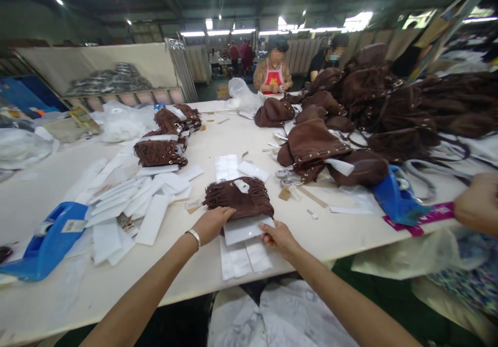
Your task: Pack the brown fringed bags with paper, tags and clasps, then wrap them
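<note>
A brown fringed bag (249, 204) lies on the table in front of me, with a small white tag (241, 185) on it. My left hand (213, 223) rests at the bag's near left edge, its fingers on the brown material. Between thumb and fingers, my right hand (278, 237) pinches the right side of a white sheet (241, 231), whose far edge goes under the bag. Beneath these, white tissue paper (238, 260) lies flat and sticks out towards me.
Loose white sheets (146, 202) and a blue tape dispenser (50, 240) are on the left. Finished-looking fringed bags (161, 150) stack behind them. Brown bags (319, 147) pile up at right, near another blue tape dispenser (399, 194). Another person's hand (478, 204) shows at the right edge.
</note>
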Available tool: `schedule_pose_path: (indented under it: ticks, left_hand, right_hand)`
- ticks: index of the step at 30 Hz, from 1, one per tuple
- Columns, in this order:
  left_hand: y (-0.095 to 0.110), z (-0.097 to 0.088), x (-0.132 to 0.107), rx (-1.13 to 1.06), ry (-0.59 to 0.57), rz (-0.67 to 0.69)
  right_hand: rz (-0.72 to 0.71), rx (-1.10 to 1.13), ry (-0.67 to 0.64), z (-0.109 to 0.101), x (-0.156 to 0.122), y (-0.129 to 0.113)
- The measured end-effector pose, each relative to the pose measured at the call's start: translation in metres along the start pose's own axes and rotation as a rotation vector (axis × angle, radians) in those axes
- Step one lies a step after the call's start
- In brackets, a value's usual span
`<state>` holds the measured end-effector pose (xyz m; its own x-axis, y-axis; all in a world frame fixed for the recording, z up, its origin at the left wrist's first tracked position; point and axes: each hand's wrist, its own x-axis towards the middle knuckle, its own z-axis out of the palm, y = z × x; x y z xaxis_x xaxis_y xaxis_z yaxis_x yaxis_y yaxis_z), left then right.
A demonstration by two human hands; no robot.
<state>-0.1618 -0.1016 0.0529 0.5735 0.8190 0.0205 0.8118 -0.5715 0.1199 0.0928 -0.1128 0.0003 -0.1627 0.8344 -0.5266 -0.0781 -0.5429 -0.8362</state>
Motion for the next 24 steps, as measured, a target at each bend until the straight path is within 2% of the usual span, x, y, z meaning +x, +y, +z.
schedule_pose_path:
  ticks: [4, 7, 12, 19, 24]
  left_hand:
    - [0.003, 0.003, -0.007, 0.012, -0.020, 0.010]
    - [0.012, -0.002, -0.013, 0.076, -0.032, 0.008]
    - [0.035, -0.005, -0.011, 0.171, 0.102, 0.069]
    - [0.044, 0.038, 0.004, 0.203, 0.105, 0.024]
    - [0.042, 0.055, 0.006, 0.228, 0.124, 0.007]
  right_hand:
    - [0.002, -0.013, 0.109, 0.009, 0.004, 0.003]
    - [0.024, -0.039, 0.130, 0.013, 0.008, 0.004]
    - [0.022, -0.078, 0.140, 0.013, 0.014, 0.003]
    - [-0.017, -0.101, 0.289, 0.017, 0.025, 0.015]
    - [-0.043, -0.228, 0.271, 0.016, 0.031, 0.015]
